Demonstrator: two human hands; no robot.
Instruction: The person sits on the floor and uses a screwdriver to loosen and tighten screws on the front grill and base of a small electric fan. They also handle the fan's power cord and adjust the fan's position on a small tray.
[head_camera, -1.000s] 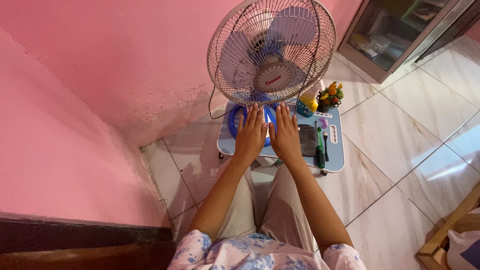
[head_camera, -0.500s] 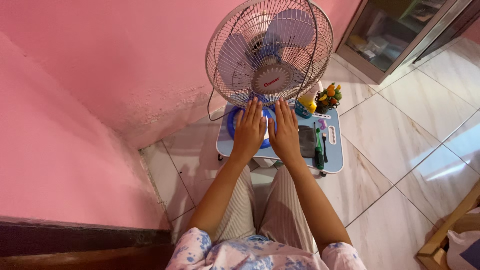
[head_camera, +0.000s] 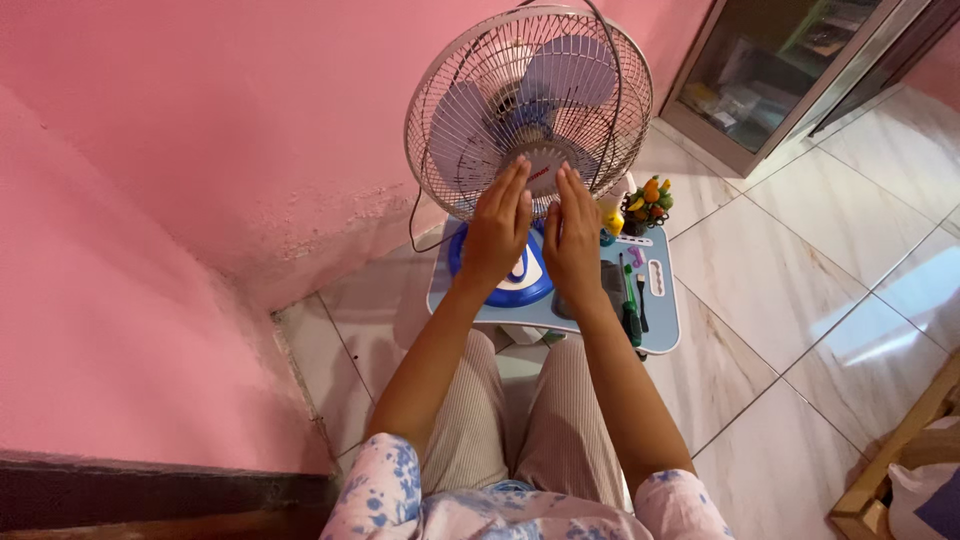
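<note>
Reaching forward side by side, the left hand (head_camera: 497, 232) and the right hand (head_camera: 572, 238) are both lying flat and released, fingers straight and together, grasping nothing, their fingertips touching the lower front of the wire grille of the table fan (head_camera: 530, 105). The fan is standing upright on its round blue base (head_camera: 520, 285), and the base is sitting on a small light-blue surface (head_camera: 660, 318) set on the tiled floor (head_camera: 780, 250). The grille's left edge is hanging near the pink wall (head_camera: 200, 150), with little room on that side, and a dark cord (head_camera: 413, 235) is looping down between the two. To the right of the base, a green-handled screwdriver (head_camera: 630, 305) is lying along the surface, close to its right edge, and a small basket of toy fruit (head_camera: 647, 203) is standing at the far right corner, just beside the grille. Open floor is spreading out on the right, up to a glass-fronted cabinet (head_camera: 780, 70) well apart from the fan. The person's knees (head_camera: 520, 420) are pressing close to the near edge of the surface.
</note>
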